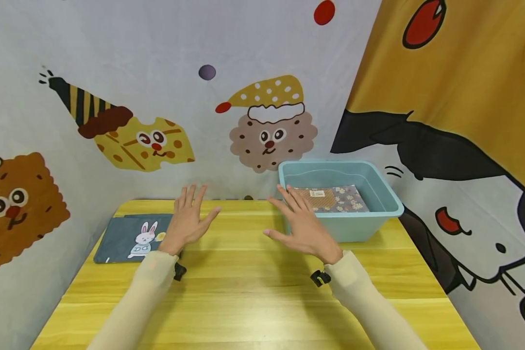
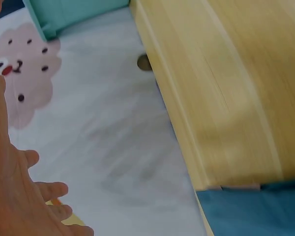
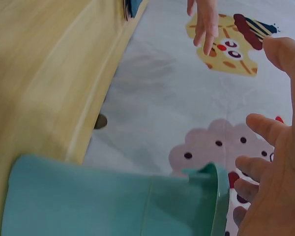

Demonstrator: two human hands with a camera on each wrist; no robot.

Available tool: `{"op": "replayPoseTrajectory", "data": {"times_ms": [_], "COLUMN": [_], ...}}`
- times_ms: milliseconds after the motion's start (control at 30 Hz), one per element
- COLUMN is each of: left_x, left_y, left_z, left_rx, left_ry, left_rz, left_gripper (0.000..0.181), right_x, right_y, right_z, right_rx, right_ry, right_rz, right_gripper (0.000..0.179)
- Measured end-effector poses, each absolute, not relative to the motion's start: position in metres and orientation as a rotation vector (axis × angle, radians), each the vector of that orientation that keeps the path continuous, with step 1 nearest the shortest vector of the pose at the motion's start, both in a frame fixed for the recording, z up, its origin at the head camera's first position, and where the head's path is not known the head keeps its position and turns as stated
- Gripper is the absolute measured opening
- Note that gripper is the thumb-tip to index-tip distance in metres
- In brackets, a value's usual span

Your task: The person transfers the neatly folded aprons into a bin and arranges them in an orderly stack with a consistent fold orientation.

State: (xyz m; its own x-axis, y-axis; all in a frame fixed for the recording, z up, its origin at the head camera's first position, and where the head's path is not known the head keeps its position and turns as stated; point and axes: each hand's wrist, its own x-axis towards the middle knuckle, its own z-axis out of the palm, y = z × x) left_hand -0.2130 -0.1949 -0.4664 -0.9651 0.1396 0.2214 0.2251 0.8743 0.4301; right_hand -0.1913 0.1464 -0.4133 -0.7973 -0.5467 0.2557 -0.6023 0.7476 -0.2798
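Observation:
My left hand point(image 1: 186, 221) hovers with spread fingers beside a dark blue-grey pouch or folder point(image 1: 120, 238) that bears a white rabbit picture. Part of its right side is hidden behind the hand and wrist. In the head view my right hand point(image 1: 303, 223) is held out, fingers spread, in front of the left end of a light blue plastic bin point(image 1: 345, 228). Inside the bin lies a flat floral-patterned item point(image 1: 343, 198) with a brown section and a white label. Both hands hold nothing; the left wrist view shows the left palm point(image 2: 14, 196), the right wrist view the right palm point(image 3: 275, 182).
The wood-grain table point(image 1: 245, 301) stretches between and in front of the hands. Behind it hangs a pale cloth point(image 1: 157, 43) printed with cartoon biscuits and cheese. A yellow patterned cloth point(image 1: 393, 87) hangs at the right, close to the bin.

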Motion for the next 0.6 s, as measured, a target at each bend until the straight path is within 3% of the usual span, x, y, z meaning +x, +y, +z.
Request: {"op": "replayPoseTrajectory", "data": {"times_ms": [600], "left_x": [-0.203], "left_y": [-0.273], "left_z": [-0.482], "left_rx": [-0.081], "left_ry": [-2.913], "left_rz": [-0.788], "left_gripper": [0.087], "right_x": [-0.186], "right_y": [0.092], "right_z": [-0.432], "right_rx": [1.091], "right_ry": [-2.809], "right_rz": [0.558], "right_gripper": [0.081]}}
